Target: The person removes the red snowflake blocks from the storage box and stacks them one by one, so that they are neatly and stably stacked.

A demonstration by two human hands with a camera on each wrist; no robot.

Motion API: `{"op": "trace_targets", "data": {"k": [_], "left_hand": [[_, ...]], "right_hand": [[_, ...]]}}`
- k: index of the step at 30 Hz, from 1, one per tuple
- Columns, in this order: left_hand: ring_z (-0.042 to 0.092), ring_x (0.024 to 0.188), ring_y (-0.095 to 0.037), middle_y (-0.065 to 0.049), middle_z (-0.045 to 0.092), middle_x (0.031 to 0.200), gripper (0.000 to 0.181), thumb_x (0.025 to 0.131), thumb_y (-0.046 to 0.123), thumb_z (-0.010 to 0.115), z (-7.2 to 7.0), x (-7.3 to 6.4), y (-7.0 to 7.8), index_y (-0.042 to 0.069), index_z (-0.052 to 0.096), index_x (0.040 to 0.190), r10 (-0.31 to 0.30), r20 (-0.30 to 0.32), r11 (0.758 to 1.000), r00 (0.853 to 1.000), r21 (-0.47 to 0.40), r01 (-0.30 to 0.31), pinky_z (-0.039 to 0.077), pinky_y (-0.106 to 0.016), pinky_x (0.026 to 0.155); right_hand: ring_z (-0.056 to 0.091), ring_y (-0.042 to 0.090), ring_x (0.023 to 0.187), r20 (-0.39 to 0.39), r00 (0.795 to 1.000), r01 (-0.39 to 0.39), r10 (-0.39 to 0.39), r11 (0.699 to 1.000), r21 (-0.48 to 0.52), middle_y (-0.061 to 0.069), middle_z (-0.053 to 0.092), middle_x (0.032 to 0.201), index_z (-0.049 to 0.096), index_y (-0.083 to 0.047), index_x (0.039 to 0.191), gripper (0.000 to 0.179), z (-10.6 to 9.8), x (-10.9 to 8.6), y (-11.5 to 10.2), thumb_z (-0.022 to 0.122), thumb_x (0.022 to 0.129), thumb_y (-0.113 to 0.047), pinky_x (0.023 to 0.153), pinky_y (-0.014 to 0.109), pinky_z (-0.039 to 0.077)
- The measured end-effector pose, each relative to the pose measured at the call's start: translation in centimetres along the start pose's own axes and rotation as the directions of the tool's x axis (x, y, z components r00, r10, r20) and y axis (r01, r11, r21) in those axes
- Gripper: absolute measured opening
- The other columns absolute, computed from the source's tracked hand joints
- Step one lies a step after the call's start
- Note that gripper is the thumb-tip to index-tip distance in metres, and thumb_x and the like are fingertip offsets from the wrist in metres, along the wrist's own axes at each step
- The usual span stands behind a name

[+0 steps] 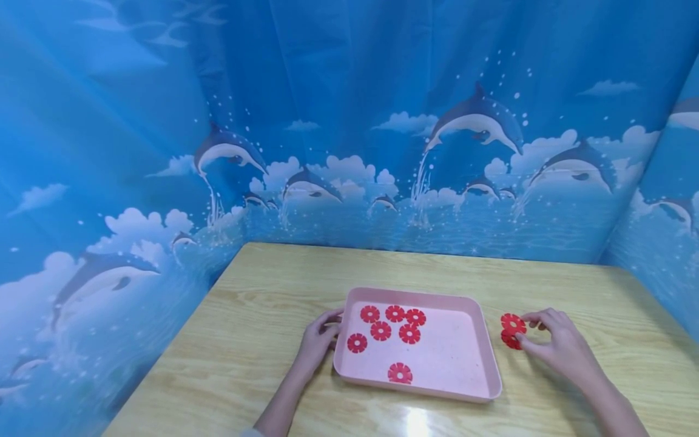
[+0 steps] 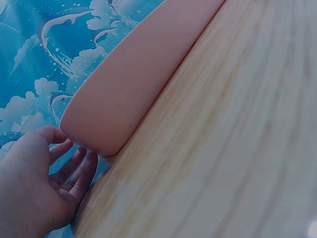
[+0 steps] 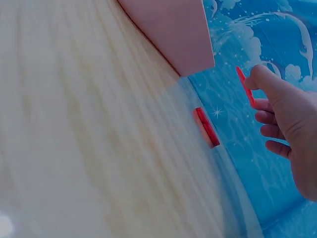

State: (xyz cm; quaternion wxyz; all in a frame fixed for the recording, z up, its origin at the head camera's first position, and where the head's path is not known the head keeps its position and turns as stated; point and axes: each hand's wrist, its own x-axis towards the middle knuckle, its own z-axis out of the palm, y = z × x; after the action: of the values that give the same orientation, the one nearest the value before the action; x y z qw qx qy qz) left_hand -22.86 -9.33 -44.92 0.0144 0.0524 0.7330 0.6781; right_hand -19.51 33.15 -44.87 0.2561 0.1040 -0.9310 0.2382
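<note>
Right hand (image 1: 563,345), narrow pinch on red disc (image 3: 242,77)

The head view is bright and evenly lit, with a white glare patch (image 1: 417,422) between five and six o'clock on the tabletop (image 1: 284,291) and a soft shadow near four. Its discs (image 1: 380,331) look slightly soft-edged. Both wrist views are dimmer and greyer, with washed-out wood grain. Glare clips the left one at four o'clock, where the fingers (image 2: 88,173) are shaded, and the right one at eight. There, a bluish sheen lies along the tabletop's edge toward five.
</note>
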Motion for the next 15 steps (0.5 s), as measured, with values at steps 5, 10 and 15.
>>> {"op": "trace_targets", "data": {"k": [5,10,15], "left_hand": [[0.056,0.088,-0.033,-0.024,0.053,0.109,0.037,0.087,0.0,0.051,0.0,0.0,0.0,-0.01,0.051,0.122,0.003,0.004,1.0,1.0,0.004,-0.003,0.055,-0.031,0.063],[0.056,0.089,-0.034,-0.024,0.052,0.109,0.036,0.087,0.0,0.051,0.0,0.0,0.0,-0.01,0.05,0.122,0.007,0.009,1.0,1.0,-0.002,-0.007,0.055,-0.031,0.063],[0.056,0.088,-0.033,-0.025,0.052,0.11,0.037,0.087,-0.001,0.05,0.0,0.0,-0.1,-0.01,0.05,0.123,0.006,0.014,1.0,1.0,-0.008,-0.006,0.055,-0.031,0.063]], "right_hand": [[0.045,0.018,0.075,0.003,1.0,-0.004,0.004,1.0,0.01,0.0,0.054,0.081,0.064,-0.001,0.092,0.033,0.5,-0.5,0.9,0.078,0.062,-0.008,0.058,0.028,0.041],[0.046,0.013,0.073,0.007,1.0,-0.012,0.012,1.0,0.023,-0.002,0.054,0.08,0.065,-0.001,0.093,0.034,0.9,-0.9,1.8,0.079,0.063,-0.01,0.059,0.026,0.042],[0.044,0.009,0.073,0.018,1.0,-0.025,0.024,0.999,0.034,-0.002,0.053,0.079,0.065,-0.001,0.093,0.034,1.2,-1.2,2.6,0.079,0.064,-0.01,0.059,0.022,0.041]]}}
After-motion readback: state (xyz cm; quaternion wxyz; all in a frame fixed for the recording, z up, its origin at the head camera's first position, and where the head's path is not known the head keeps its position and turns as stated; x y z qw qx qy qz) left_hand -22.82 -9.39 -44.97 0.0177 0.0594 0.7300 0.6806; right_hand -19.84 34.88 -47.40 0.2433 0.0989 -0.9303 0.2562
